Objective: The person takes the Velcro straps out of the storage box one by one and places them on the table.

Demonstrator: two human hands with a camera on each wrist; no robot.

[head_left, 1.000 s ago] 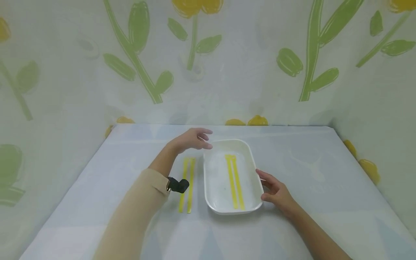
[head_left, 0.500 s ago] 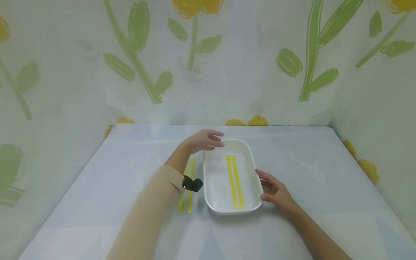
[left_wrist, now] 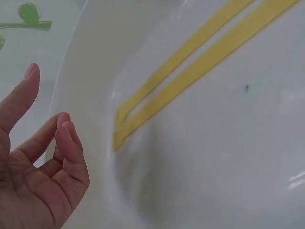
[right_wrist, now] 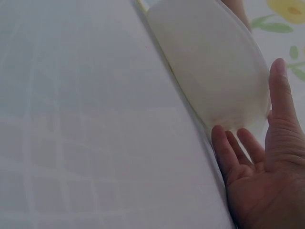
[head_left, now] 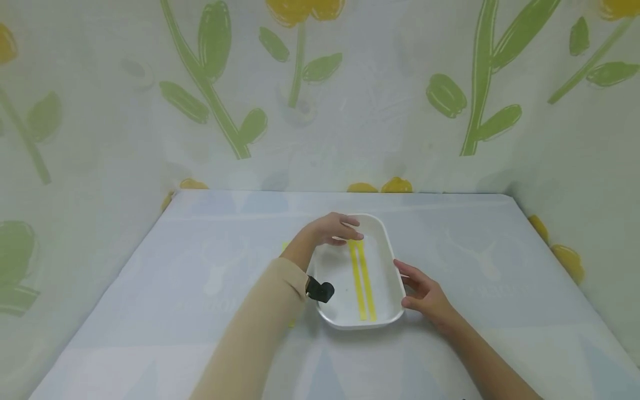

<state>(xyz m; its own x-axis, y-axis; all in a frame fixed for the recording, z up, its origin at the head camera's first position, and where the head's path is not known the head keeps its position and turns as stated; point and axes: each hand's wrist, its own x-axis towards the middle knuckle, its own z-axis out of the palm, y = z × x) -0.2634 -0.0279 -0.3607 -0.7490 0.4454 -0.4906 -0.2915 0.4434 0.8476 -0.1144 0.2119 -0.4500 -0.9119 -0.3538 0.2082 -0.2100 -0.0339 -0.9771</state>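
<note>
A white tray (head_left: 335,300) with rounded corners stands on the table. Two long, flat yellow strips (head_left: 357,278) lie side by side on its floor; their far ends look bent or notched in the left wrist view. My left hand (head_left: 334,228) hovers over the tray's far end, fingers loosely bent and nothing between them, near the far ends of the strips (left_wrist: 167,95). Against the outside of the tray's right wall rests my right hand (head_left: 425,297), its fingertips touching the wall (right_wrist: 209,62) and its thumb near the rim.
Left of the tray, another pair of yellow strips (head_left: 292,322) lies on the table, mostly hidden behind my left sleeve (head_left: 260,328). A dark device (head_left: 321,290) sits on the left wrist. The pale patterned cloth (head_left: 500,300) covers the table; flower-printed walls (head_left: 370,111) enclose it.
My left hand has moved right and slightly nearer, from the tray's far left corner to above the strips' far ends. Its sleeve now covers most of the outer strips. The right hand stays put.
</note>
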